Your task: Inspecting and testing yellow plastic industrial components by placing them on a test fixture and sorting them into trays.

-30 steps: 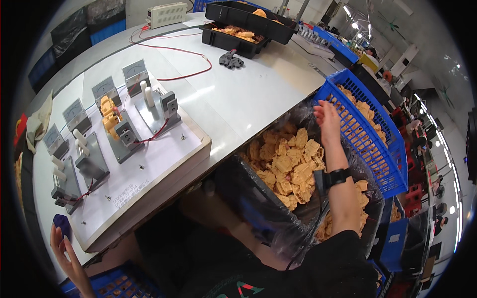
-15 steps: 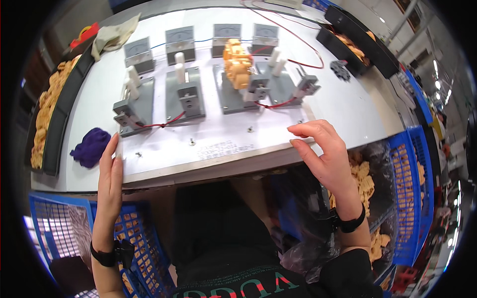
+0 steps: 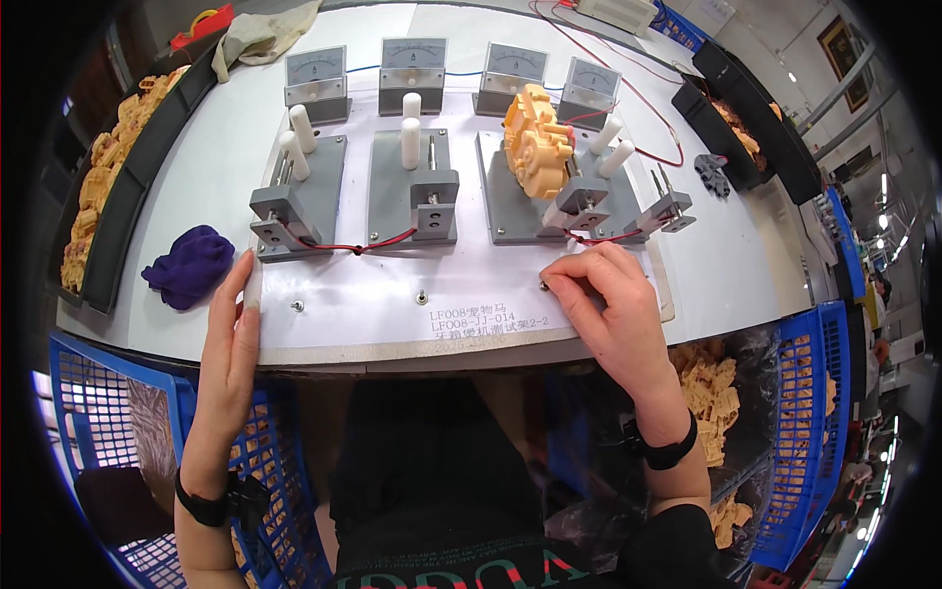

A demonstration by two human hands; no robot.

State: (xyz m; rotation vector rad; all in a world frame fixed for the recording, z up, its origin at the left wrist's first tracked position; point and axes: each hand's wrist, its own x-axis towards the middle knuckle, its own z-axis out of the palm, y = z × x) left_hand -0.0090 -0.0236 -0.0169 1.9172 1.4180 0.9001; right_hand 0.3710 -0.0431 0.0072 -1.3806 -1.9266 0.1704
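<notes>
My right hand (image 3: 608, 309) pinches a small metal toggle switch (image 3: 545, 287) with thumb and forefinger, at the front of a white test board (image 3: 373, 329). Most of that switch is behind the fingertips. My left hand (image 3: 232, 339) rests along the board's left front edge, fingers stretched out and holding nothing. Two more toggle switches, a left one (image 3: 298, 306) and a middle one (image 3: 422, 297), stand along the board. Behind my right hand, a yellow plastic gearbox (image 3: 538, 147) sits upright on the third grey fixture (image 3: 502, 221) from the left, against its metal bracket (image 3: 579, 204).
Several dial meters (image 3: 413, 64) line the back. White posts (image 3: 410, 144) rise from the fixtures. A purple cloth bundle (image 3: 188, 267) lies left. Black bins (image 3: 108, 285) of yellow parts flank the table; blue crates (image 3: 800, 432) stand below. A grey knobbed piece (image 3: 712, 175) lies at right.
My right hand has come down from hovering open at the board's right front, and its fingers have closed on a toggle switch. My left hand stays at the board's edge. The view has shifted.
</notes>
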